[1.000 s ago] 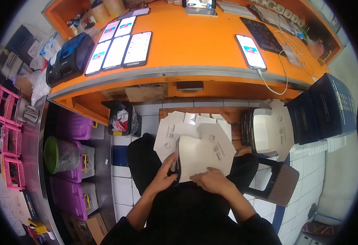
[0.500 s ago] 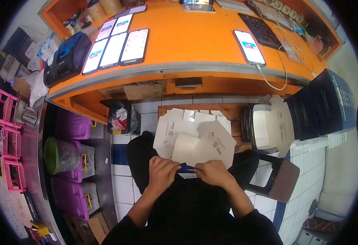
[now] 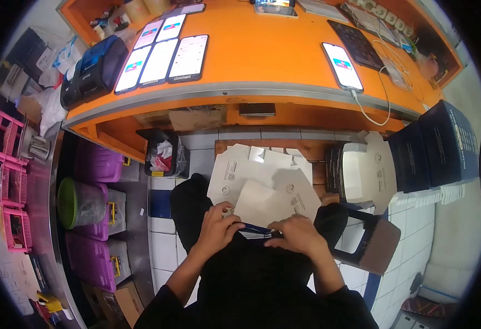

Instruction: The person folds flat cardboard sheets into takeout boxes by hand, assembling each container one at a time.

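Note:
A partly folded cardboard box (image 3: pixel 246 172), white inside with small printed marks and dark blue outside, lies across my lap and the low wooden bench. My left hand (image 3: pixel 218 226) pinches its near edge at the left, where a blue folded strip shows. On the right of that same edge, my right hand (image 3: pixel 298 234) grips the cardboard, fingers curled over it. A white inner flap stands up between the hands, and the underside of the box is hidden. To the right, an open box (image 3: pixel 382 170) with a white interior rests beside several dark, flat-standing cartons.
Dark blue boxes (image 3: pixel 443 145) are stacked at the right. Ahead stands an orange counter (image 3: pixel 262 60) with several phones, a tablet and a black printer (image 3: pixel 95 71). A waste bin (image 3: pixel 163 156) and purple tubs (image 3: pixel 92 260) are at the left, a brown stool (image 3: pixel 380 247) at the right.
My hands have shifted slightly apart along the near edge, and my right hand has turned more inward over it. The blue strip between them looks longer and flatter. The view has tilted slightly.

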Available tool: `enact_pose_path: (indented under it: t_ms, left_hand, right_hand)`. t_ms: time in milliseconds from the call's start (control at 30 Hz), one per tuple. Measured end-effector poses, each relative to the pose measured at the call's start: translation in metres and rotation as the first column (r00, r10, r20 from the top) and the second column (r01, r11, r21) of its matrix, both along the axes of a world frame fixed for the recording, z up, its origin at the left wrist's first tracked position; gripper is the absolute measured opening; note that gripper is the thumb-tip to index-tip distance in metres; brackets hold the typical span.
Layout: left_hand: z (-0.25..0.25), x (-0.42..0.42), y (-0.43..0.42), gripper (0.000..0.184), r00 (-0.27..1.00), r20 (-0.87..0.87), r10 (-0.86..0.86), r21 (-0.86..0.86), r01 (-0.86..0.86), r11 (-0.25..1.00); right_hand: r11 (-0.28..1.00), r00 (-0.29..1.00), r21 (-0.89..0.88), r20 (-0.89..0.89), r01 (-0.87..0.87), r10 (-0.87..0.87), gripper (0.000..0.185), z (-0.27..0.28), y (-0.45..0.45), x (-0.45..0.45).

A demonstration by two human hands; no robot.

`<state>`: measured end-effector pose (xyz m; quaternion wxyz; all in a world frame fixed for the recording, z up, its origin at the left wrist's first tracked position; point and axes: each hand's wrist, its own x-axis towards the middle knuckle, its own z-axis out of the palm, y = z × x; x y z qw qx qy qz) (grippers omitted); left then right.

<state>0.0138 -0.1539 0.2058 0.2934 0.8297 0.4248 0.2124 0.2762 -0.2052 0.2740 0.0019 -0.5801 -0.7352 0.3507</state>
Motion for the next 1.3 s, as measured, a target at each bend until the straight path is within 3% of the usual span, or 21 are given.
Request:
enact_pose_path:
  t_ms: [67, 100, 167, 300, 367, 500, 600, 700, 767, 800, 867, 900, 933, 967, 1000, 1033, 1067, 1100, 1133, 1200, 1300]
  left_hand:
    - [-0.007, -0.001, 0.002, 0.019, 0.992, 0.09, 0.089, -0.011, -0.089, 0.996]
    - [-0.013, -0.001, 0.003, 0.019, 0.991, 0.094, 0.093, -0.013, -0.092, 0.996]
    - [-0.021, 0.0, 0.003, 0.021, 0.942, 0.079, 0.326, -0.052, -0.323, 0.945]
    - [-0.008, 0.009, 0.002, 0.022, 0.92, 0.084, 0.383, -0.018, -0.383, 0.924]
    - [0.001, 0.015, -0.002, 0.021, 0.955, 0.144, 0.259, 0.073, -0.271, 0.96]
    - [0.02, 0.033, -0.013, 0.02, 0.971, 0.173, 0.163, 0.127, -0.186, 0.974]
    - [0.031, 0.043, -0.019, 0.015, 0.972, 0.228, 0.058, 0.057, -0.073, 0.996]
    - [0.03, 0.048, -0.023, 0.014, 0.964, 0.268, -0.006, 0.089, -0.018, 0.996]
    - [0.022, 0.049, -0.028, 0.013, 0.954, 0.299, -0.03, 0.075, 0.008, 0.997]
    - [0.019, 0.049, -0.029, 0.012, 0.947, 0.318, 0.041, 0.031, -0.053, 0.998]
    - [0.013, 0.048, -0.028, 0.011, 0.937, 0.331, 0.108, -0.013, -0.11, 0.994]
    - [0.013, 0.05, -0.029, 0.009, 0.909, 0.363, 0.204, 0.0, -0.219, 0.976]
    - [0.013, 0.051, -0.03, 0.008, 0.869, 0.396, 0.298, 0.006, -0.326, 0.945]
    - [0.012, 0.053, -0.032, 0.008, 0.87, 0.395, 0.295, 0.002, -0.322, 0.947]
    - [0.012, 0.054, -0.033, 0.006, 0.871, 0.399, 0.287, 0.062, -0.338, 0.939]
    - [0.011, 0.055, -0.034, 0.005, 0.873, 0.402, 0.275, 0.122, -0.348, 0.929]
    - [0.01, 0.058, -0.035, 0.005, 0.879, 0.401, 0.259, 0.113, -0.328, 0.938]
    - [0.009, 0.06, -0.04, 0.006, 0.882, 0.403, 0.245, 0.103, -0.31, 0.945]
    - [0.007, 0.063, -0.045, 0.007, 0.886, 0.404, 0.228, 0.09, -0.286, 0.954]
    - [0.002, 0.062, -0.051, 0.008, 0.914, 0.364, 0.182, 0.098, -0.231, 0.968]
    - [-0.004, 0.06, -0.056, 0.014, 0.935, 0.332, 0.126, 0.108, -0.17, 0.98]
  right_hand:
    - [0.974, 0.999, 0.228, 0.037, 0.003, -0.011, 0.014, -0.005, -0.008, 0.013]
    - [0.974, 0.999, 0.227, 0.04, -0.002, -0.008, 0.014, -0.006, -0.009, 0.015]
    - [0.933, 0.991, 0.356, 0.099, 0.045, -0.086, 0.01, -0.007, -0.01, 0.018]
    - [0.836, 0.969, 0.52, 0.061, 0.175, -0.241, 0.009, -0.004, -0.013, 0.004]
    - [0.731, 0.94, 0.647, 0.061, 0.219, -0.336, 0.005, -0.005, -0.013, -0.002]
    - [0.719, 0.92, 0.663, 0.117, 0.208, -0.373, 0.01, -0.009, -0.017, -0.011]
    - [0.731, 0.916, 0.673, 0.212, 0.116, -0.34, 0.009, -0.01, -0.02, -0.014]
    - [0.723, 0.941, 0.69, 0.267, -0.037, -0.207, 0.005, -0.009, -0.02, -0.011]
    - [0.812, 0.931, 0.542, 0.364, -0.218, 0.007, 0.009, 0.002, -0.02, -0.013]
    - [0.811, 0.931, 0.544, 0.364, -0.215, 0.002, 0.009, 0.002, -0.018, -0.013]
    - [0.579, 0.949, 0.814, 0.216, -0.045, -0.231, 0.022, 0.001, -0.015, -0.016]
    - [0.58, 0.949, 0.813, 0.214, -0.042, -0.231, 0.022, -0.002, -0.014, -0.019]
    - [0.495, 0.938, 0.857, 0.038, 0.146, -0.343, 0.035, -0.007, -0.013, -0.021]
    - [0.385, 0.887, 0.863, -0.14, 0.327, -0.439, 0.049, -0.013, -0.012, -0.023]
    - [0.385, 0.884, 0.862, -0.139, 0.33, -0.447, 0.049, -0.021, -0.01, -0.03]
    - [0.503, 0.638, 0.415, -0.633, 0.758, -0.439, 0.057, -0.03, -0.006, -0.04]
    - [0.562, 0.129, -0.209, -0.855, 0.8, -0.502, 0.065, -0.041, -0.006, -0.043]
    - [0.499, -0.18, -0.619, -0.718, 0.606, -0.673, 0.07, -0.054, -0.007, -0.039]
    - [0.466, -0.202, -0.627, -0.705, 0.624, -0.679, 0.07, -0.054, -0.008, -0.037]
    - [0.436, -0.349, -0.828, -0.548, 0.353, -0.76, 0.072, -0.054, -0.006, -0.038]
    - [0.418, -0.299, -0.783, -0.581, 0.461, -0.757, 0.073, -0.069, -0.014, -0.036]
